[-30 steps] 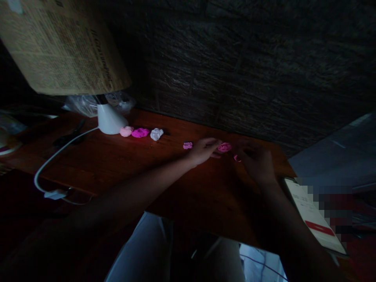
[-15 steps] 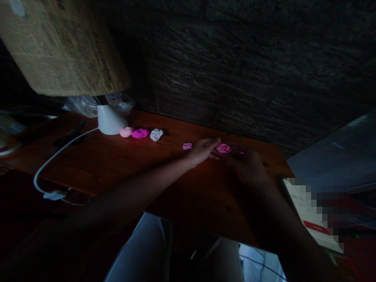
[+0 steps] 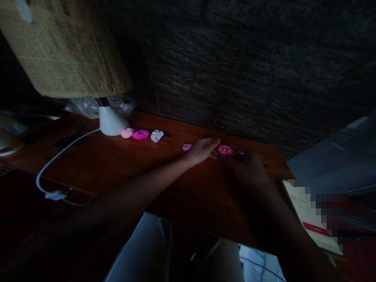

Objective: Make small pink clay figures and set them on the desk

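Note:
Between my two hands, just over the table, is a pink clay piece [image 3: 225, 150] with a folded, petal-like surface. My left hand [image 3: 202, 151] holds its left side, thumb above and fingers below. On the other side my right hand [image 3: 249, 166] is closed at its right edge, mostly in shadow. A small pink bit [image 3: 241, 152] shows by the right fingers. Partly behind my left wrist lies a small bumpy pink clay piece [image 3: 187, 147]. Farther left sit a white clay lump [image 3: 157, 136], a bright magenta clay lump [image 3: 141, 134] and a pale pink clay lump [image 3: 127, 132].
A lamp with a white base [image 3: 110, 121] and newsprint shade [image 3: 79, 51] stands at the left of the wooden table [image 3: 170, 156]. Its white cable [image 3: 55, 154] hangs over the front edge. Dark scissors-like handles [image 3: 66, 141] lie nearby. A dark stone wall [image 3: 235, 78] rises behind.
The view has shifted very slightly. Both hands stay around the pink clay piece with only a tiny change of position.

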`<act>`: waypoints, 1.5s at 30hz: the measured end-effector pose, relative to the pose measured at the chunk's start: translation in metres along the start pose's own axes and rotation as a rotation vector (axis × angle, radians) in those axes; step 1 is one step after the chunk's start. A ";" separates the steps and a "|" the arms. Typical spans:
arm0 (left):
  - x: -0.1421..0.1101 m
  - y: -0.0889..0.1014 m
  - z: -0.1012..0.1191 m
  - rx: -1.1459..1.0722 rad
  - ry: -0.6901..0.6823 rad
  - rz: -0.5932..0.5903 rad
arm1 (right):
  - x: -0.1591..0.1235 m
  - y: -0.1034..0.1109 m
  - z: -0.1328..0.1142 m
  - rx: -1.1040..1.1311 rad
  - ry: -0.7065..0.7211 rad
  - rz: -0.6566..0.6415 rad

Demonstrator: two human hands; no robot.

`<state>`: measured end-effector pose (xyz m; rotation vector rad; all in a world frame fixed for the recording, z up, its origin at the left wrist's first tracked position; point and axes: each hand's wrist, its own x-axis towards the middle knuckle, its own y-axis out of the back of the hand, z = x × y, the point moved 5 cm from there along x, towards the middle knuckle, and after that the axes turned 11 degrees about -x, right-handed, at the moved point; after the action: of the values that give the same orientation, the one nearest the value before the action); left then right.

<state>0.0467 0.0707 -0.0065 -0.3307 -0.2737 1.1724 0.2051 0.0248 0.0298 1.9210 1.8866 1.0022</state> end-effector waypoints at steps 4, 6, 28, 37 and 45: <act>-0.005 -0.003 0.003 0.071 -0.032 -0.086 | 0.001 0.001 0.003 -0.009 0.021 0.009; -0.008 -0.005 0.004 0.096 -0.066 -0.133 | 0.002 0.002 0.003 -0.014 0.036 0.021; -0.010 -0.001 0.009 0.286 -0.159 -0.183 | 0.000 -0.002 -0.005 -0.093 0.050 -0.043; -0.010 -0.001 0.012 0.379 -0.229 -0.196 | 0.002 0.006 -0.007 -0.058 0.109 -0.015; -0.012 0.005 0.022 0.652 -0.318 -0.090 | 0.011 0.054 0.021 0.026 -0.050 0.237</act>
<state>0.0299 0.0636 0.0116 0.4382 -0.1660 1.1569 0.2595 0.0345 0.0514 2.2027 1.6815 0.9874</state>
